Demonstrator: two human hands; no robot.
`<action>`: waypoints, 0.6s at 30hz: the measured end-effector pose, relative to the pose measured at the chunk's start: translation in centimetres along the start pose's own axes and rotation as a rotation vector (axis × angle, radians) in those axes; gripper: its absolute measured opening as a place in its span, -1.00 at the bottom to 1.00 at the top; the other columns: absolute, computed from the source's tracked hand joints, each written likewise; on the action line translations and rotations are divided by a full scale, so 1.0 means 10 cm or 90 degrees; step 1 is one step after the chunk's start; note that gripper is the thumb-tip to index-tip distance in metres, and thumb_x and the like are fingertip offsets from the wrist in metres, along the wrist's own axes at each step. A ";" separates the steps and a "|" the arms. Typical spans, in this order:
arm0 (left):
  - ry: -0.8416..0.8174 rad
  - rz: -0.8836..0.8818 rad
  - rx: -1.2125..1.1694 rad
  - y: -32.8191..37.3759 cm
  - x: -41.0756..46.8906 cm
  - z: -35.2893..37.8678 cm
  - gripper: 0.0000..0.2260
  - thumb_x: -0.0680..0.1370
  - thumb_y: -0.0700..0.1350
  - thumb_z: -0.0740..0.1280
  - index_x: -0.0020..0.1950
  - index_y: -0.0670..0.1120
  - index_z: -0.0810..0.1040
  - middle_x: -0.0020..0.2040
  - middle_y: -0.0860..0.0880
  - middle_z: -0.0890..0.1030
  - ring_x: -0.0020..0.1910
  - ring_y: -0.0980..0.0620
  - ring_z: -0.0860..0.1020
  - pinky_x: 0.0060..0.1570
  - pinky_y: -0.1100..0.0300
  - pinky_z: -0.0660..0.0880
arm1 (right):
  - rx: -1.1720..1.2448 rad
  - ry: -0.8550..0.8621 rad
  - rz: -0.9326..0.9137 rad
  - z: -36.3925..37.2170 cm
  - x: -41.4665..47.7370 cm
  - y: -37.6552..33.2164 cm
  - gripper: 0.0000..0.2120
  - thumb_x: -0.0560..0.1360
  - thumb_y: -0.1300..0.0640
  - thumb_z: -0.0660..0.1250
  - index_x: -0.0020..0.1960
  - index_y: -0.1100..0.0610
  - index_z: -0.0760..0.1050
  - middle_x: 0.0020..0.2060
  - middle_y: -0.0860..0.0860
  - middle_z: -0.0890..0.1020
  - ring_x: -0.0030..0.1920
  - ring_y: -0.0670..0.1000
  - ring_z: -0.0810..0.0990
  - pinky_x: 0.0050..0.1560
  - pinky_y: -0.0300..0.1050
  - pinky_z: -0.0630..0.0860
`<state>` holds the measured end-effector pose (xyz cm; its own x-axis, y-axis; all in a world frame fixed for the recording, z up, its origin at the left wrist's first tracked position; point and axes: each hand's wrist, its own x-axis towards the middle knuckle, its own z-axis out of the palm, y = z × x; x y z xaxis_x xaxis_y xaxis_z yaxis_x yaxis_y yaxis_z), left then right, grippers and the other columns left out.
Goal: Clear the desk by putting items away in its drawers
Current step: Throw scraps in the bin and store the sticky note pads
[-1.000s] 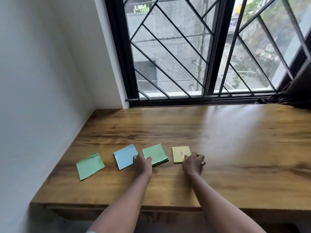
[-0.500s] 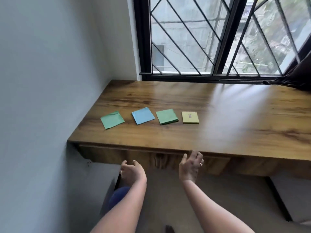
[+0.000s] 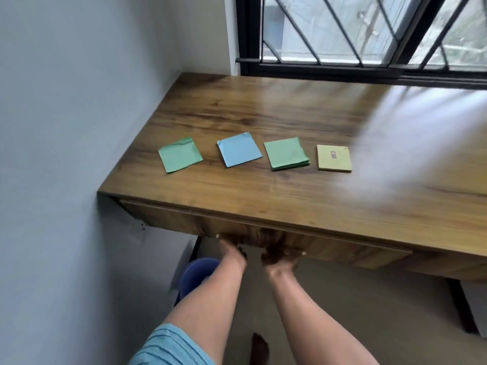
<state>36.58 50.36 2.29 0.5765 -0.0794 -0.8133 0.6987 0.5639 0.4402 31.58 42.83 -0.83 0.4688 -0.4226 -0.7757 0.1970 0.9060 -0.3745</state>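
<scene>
Left hand and right hand are hooking fingers under the drawer front, opening it; 4 note pads are awaiting stowage.

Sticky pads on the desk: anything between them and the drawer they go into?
Yes: the drawer itself, its front still flush under the desk edge. The left hand and right hand are at its lower edge. All four pads lie on top, with nothing over them.

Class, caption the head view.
Both hands grip the drawer edge; four sticky-note pads wait on the desk.
</scene>
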 end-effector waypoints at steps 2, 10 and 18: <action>0.015 0.020 -0.046 0.01 0.06 -0.01 -0.61 0.65 0.10 0.00 0.28 -0.04 0.48 0.07 -0.05 0.56 0.09 -0.10 0.52 0.33 0.01 0.35 | 0.129 0.043 -0.009 0.00 0.05 0.03 -0.43 0.60 -0.20 -0.07 -0.30 -0.07 0.62 -0.30 -0.12 0.67 -0.33 -0.07 0.64 -0.11 -0.25 0.53; -0.004 0.016 -0.091 0.01 0.15 -0.21 -0.65 0.63 0.13 0.07 0.03 -0.05 0.55 -0.10 -0.06 0.56 -0.11 -0.03 0.52 0.08 0.07 0.46 | 0.178 0.103 -0.033 -0.05 0.14 0.11 -0.40 0.53 -0.36 -0.14 -0.01 -0.01 0.55 -0.12 -0.06 0.69 -0.04 0.03 0.58 0.17 -0.05 0.46; -0.008 -0.019 -0.034 -0.13 -0.18 -0.78 -0.39 0.56 0.32 0.01 0.38 -0.09 0.39 0.27 -0.11 0.52 0.25 -0.12 0.47 0.43 0.00 0.23 | 0.105 0.108 -0.062 -0.41 -0.28 0.36 -0.42 0.55 -0.34 -0.15 -0.07 -0.03 0.53 -0.07 -0.10 0.59 -0.14 -0.08 0.51 -0.03 -0.19 0.40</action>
<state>31.35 56.16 0.25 0.5610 -0.1074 -0.8208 0.6925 0.6043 0.3942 27.45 47.17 -2.13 0.2923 -0.4927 -0.8197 0.3786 0.8467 -0.3740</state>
